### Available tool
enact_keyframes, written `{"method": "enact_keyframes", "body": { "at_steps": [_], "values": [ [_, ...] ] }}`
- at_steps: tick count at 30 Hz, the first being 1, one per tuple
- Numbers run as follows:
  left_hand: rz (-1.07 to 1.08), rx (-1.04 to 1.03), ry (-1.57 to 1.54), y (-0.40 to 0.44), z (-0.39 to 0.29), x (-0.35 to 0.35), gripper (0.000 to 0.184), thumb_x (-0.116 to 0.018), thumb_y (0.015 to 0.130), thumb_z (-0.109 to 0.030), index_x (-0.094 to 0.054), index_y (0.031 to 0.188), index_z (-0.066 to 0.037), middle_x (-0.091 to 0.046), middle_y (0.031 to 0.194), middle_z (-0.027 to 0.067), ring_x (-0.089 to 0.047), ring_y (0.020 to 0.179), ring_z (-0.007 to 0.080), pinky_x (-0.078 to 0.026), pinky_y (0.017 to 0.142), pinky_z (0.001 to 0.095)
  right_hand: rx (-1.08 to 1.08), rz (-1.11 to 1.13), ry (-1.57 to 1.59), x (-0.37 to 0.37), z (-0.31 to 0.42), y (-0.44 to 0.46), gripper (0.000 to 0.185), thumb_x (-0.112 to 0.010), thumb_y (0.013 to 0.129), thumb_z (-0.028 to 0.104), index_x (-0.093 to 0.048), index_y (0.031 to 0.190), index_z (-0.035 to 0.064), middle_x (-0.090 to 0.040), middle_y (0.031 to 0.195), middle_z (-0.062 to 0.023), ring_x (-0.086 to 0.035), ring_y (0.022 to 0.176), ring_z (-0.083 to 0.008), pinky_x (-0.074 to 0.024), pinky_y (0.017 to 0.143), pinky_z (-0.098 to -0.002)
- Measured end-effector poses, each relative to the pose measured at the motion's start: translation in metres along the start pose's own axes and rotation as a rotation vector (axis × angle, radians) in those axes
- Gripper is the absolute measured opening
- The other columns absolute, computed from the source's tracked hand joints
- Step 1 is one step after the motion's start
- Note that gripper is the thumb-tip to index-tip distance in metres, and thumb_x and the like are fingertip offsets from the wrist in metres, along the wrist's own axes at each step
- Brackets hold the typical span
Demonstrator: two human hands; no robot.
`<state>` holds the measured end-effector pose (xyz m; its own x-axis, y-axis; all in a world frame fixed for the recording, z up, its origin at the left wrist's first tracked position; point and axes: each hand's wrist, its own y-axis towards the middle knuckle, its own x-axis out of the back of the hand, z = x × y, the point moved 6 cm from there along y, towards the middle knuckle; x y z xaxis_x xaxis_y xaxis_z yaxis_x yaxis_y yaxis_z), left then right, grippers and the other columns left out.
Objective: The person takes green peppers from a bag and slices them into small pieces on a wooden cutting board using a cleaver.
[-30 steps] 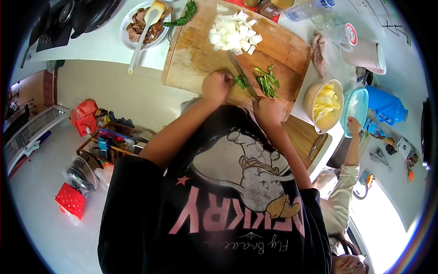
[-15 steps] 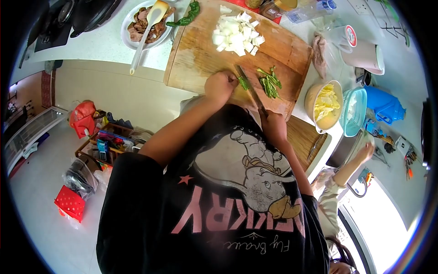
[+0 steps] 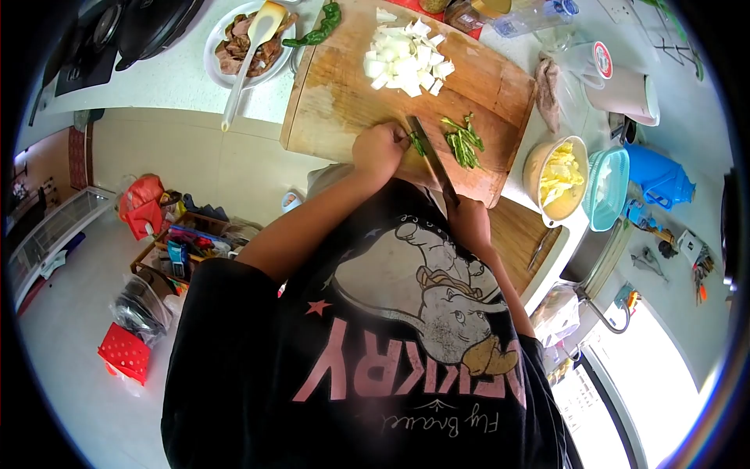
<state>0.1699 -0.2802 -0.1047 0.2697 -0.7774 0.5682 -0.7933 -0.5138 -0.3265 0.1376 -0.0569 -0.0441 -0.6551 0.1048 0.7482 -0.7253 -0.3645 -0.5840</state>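
Seen from above, a person's left hand and right hand met over a thick rectangular wooden cutting board, its pale brown grain darkened by damp patches. The right fingers were clamped around the handle of a long, narrow, dark metal knife, whose blade slanted across the board, pointing away from the body. The left fingers were curled together on the end of a short, glossy green pepper piece, which lay on the board just left of the blade; that grip seemed meant to steady it, the bent knuckles keeping the fingertips back. Right of the knife sat a loose heap of thin, moist green strips, likely set there to leave working room. Farther up, angular, smooth white chunks formed a separate mound. On the speckled white stone desk, a curved, wrinkled whole green pepper lay beside the board's upper left corner, near a white oval plate of brown meat slices. A cream-headed spatula rested across them. At right, a round beige bowl held crinkled yellow pieces.
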Motion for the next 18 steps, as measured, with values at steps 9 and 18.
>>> {"method": "enact_keyframes", "body": {
  "at_steps": [9, 18],
  "values": [
    [0.007, -0.042, -0.027, 0.001, -0.002, 0.0, 0.013, -0.074, 0.08, -0.022, -0.069, 0.079, -0.01, -0.069, 0.077, 0.0116, -0.067, 0.075, 0.0334, -0.052, 0.068, 0.0439, 0.0, 0.036, -0.074, -0.016, 0.024, 0.021, 0.037, -0.053, 0.096, 0.031, -0.069, 0.085, -0.0011, -0.068, 0.083, -0.027, -0.067, 0.078, -0.0447, -0.0546, 0.072, -0.0528],
    [-0.008, -0.116, 0.129, 0.0, -0.012, 0.003, 0.02, -0.072, 0.083, -0.026, -0.069, 0.084, -0.007, -0.07, 0.074, 0.0111, -0.068, 0.064, 0.0274, -0.052, 0.06, 0.0395, -0.067, -0.08, -0.017, -0.005, 0.025, 0.017, 0.038, -0.051, 0.099, 0.031, -0.068, 0.085, 0.0009, -0.067, 0.078, -0.026, -0.066, 0.075, -0.0452, -0.0528, 0.07, -0.0524]
  ]
}}
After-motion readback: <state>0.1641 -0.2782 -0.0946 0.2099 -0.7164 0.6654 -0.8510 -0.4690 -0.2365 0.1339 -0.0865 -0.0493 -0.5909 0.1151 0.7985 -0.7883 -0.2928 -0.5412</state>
